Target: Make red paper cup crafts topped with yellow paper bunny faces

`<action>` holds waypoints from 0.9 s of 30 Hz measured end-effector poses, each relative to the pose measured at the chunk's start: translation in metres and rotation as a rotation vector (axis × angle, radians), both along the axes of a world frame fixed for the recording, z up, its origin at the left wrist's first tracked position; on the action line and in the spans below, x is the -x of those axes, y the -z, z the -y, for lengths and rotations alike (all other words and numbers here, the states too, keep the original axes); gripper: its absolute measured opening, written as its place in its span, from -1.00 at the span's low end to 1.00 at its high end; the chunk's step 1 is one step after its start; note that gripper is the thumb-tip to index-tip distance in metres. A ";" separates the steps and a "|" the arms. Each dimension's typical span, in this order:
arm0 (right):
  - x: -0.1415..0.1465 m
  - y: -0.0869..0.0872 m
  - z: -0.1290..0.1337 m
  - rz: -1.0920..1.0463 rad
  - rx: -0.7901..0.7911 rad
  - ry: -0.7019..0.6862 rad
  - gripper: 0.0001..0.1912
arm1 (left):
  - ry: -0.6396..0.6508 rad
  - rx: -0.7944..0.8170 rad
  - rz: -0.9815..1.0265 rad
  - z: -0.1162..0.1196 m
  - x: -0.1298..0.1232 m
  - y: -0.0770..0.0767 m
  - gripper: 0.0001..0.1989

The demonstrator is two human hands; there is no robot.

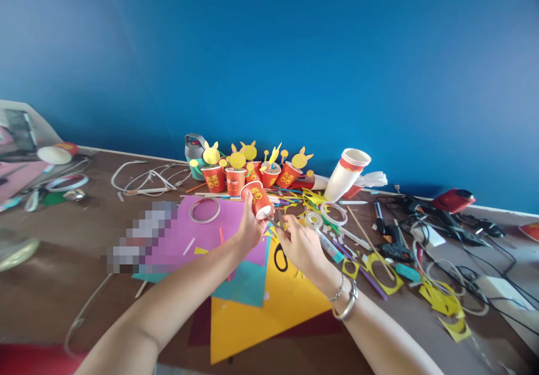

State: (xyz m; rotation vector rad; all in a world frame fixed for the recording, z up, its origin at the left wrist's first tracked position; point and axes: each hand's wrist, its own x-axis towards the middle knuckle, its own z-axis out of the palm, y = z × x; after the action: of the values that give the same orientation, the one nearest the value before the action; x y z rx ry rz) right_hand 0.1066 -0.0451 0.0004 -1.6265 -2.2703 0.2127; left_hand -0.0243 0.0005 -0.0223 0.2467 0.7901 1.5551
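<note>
My left hand (251, 223) is closed around a red paper cup (255, 196) with yellow lettering. The cup is tilted, its white base turned down toward my right hand (301, 241). That hand is closed on a pair of scissors (279, 258); one black handle loop shows below the fingers. A grey blade points at the cup's base, but whether it has pierced it I cannot tell. Behind the held cup stand several finished-looking red cups (213, 179) with yellow paper animal heads (237, 160) rising from them.
Under my hands lie purple (202, 223), teal and orange (252, 324) paper sheets. A stack of white cups (343, 178) stands right of the decorated ones. Yellow offcuts (385, 274), a glue gun (396, 243) and cables crowd the right. A grey-green bottle (195, 149) stands near the blue wall.
</note>
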 end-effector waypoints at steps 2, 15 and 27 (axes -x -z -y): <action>0.000 0.001 0.000 0.003 0.004 0.000 -0.74 | 0.000 -0.003 -0.007 0.000 0.000 0.000 -0.58; 0.000 -0.001 0.000 0.013 0.011 0.013 -0.74 | -0.013 -0.022 -0.017 0.000 0.000 -0.002 -0.58; -0.001 -0.002 0.000 0.016 0.013 0.016 -0.74 | -0.003 -0.041 -0.049 0.000 0.000 -0.001 -0.60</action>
State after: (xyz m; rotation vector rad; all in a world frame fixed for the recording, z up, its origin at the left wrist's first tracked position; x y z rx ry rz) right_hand 0.1072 -0.0455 0.0020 -1.6578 -2.2719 0.2119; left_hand -0.0245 0.0001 -0.0217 0.3147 0.7971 1.5742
